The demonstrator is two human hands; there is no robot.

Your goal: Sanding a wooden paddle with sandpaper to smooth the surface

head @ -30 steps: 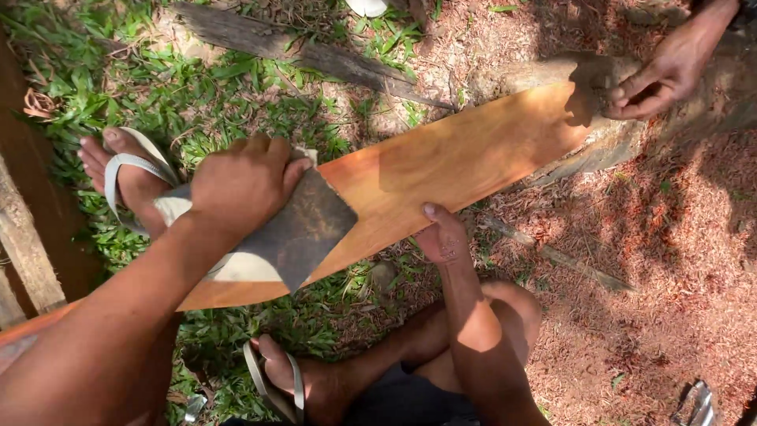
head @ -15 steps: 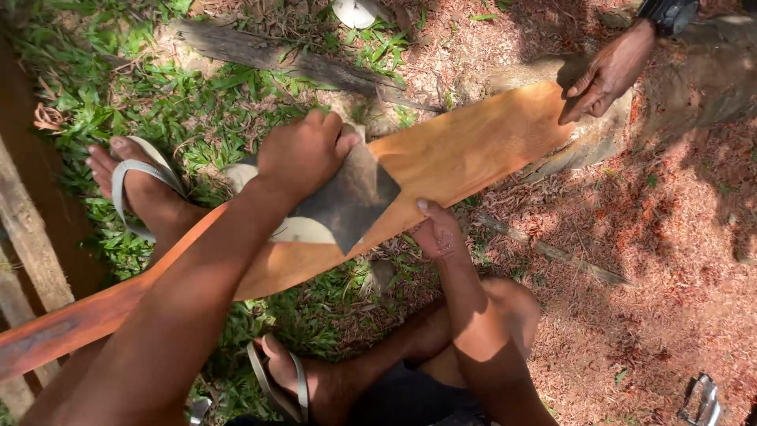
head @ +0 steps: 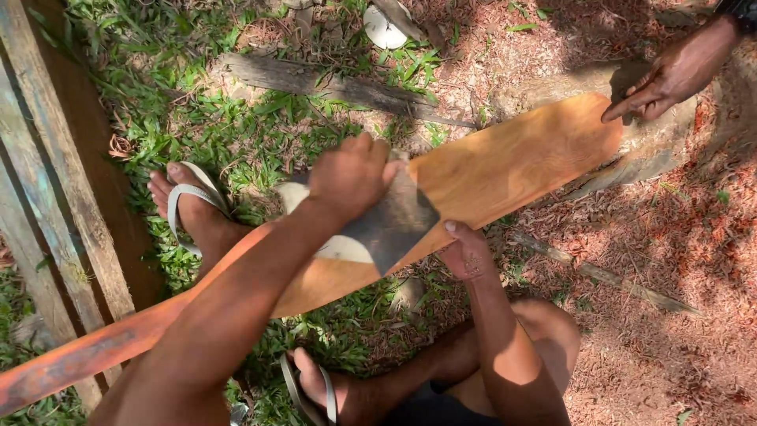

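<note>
A long orange-brown wooden board, shaped like a paddle blade (head: 512, 162), lies slanted across the view, and its reddish narrow end (head: 71, 359) runs off to the lower left. My left hand (head: 351, 177) presses a dark grey flat sheet (head: 394, 225), like sandpaper, onto the board's middle. My right hand (head: 465, 252) grips the board's near edge just below the sheet. Another person's hand (head: 662, 79) at the upper right touches the board's far tip.
My feet in pale flip-flops (head: 197, 213) (head: 315, 386) rest on grass either side of the board. Weathered planks (head: 55, 181) line the left edge. A grey log (head: 331, 83) and a white object (head: 384, 30) lie beyond. The board's tip rests on a stump (head: 654, 150) amid reddish sawdust.
My left hand has slid the grey sheet along the board toward its wide far end. My right hand has stayed on the near edge, and the other person's hand has stayed at the tip.
</note>
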